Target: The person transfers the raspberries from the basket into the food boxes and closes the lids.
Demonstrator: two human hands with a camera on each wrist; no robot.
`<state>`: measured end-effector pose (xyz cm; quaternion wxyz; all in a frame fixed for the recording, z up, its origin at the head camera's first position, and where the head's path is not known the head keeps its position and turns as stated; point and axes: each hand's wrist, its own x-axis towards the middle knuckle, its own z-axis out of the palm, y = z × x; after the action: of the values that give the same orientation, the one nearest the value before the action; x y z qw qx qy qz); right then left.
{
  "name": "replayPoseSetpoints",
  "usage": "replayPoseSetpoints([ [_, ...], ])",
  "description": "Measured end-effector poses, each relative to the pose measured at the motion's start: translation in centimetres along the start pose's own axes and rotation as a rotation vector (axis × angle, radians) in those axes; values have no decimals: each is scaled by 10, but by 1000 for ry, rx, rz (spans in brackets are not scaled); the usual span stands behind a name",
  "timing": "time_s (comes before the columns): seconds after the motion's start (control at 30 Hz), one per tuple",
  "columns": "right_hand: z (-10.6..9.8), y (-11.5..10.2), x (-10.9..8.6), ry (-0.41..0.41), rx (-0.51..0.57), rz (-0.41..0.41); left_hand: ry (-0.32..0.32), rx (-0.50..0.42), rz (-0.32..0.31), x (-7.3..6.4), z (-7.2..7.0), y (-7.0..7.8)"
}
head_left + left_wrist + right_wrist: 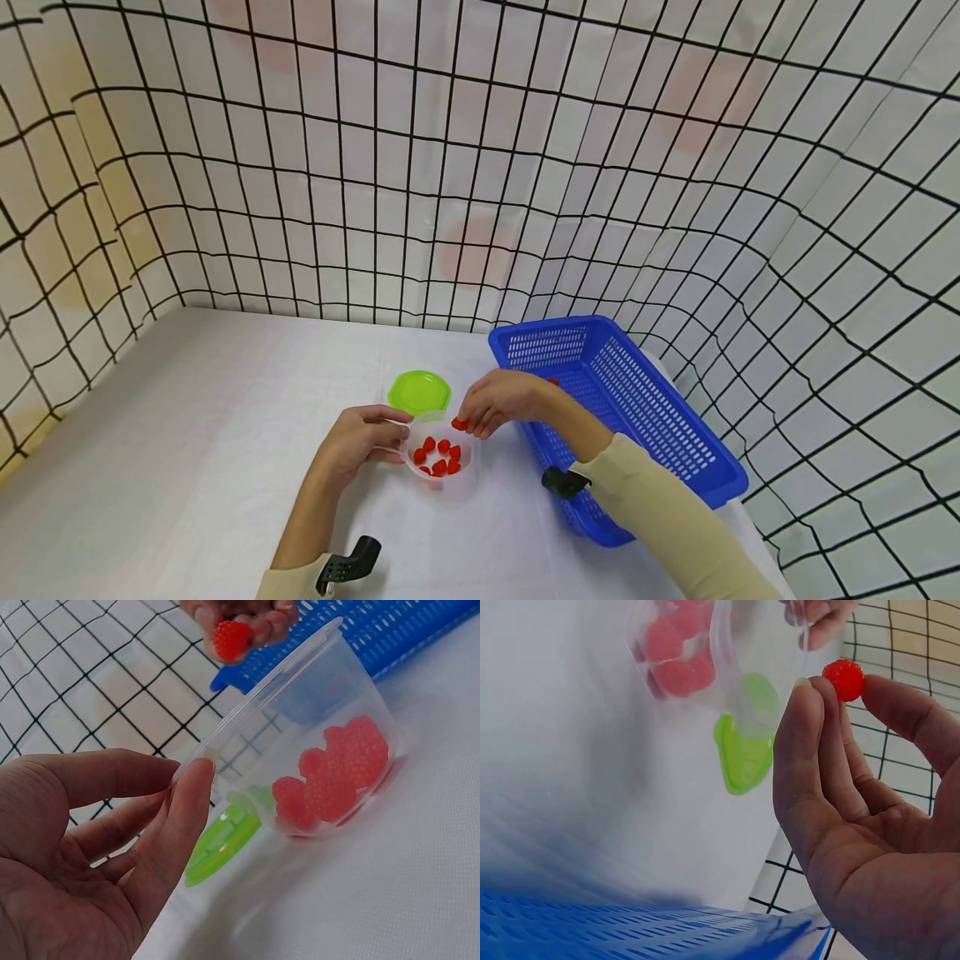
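A clear plastic tub (247, 769) with several raspberries (330, 780) in its bottom stands on the white table. My left hand (365, 439) pinches the tub's rim between thumb and fingers at its left side. Above the tub's right rim, my right hand (501, 402) pinches a single raspberry (844, 680) between thumb and fingertips. That raspberry is apart from the tub and from the fruit inside. Just behind the tub lies a green lid (418, 392), flat on the table.
A blue slotted basket (660, 400) stands to the right, under my right forearm. A bit of red (553, 381) shows inside it, mostly hidden by the wrist. White walls with black grid netting (420, 167) enclose the table (187, 433) at the back and sides.
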<state>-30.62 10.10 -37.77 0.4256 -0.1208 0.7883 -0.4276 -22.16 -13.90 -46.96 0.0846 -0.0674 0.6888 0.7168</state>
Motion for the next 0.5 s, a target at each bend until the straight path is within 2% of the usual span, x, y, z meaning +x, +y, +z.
replayPoseSetpoints([
  [0.33, 12, -4, 9, -44, -125, 70, -2, -14, -1, 2, -1, 0],
  [0.5, 15, -6, 12, -64, -148, 115, -7, -13, 3, 1, -1, 1],
])
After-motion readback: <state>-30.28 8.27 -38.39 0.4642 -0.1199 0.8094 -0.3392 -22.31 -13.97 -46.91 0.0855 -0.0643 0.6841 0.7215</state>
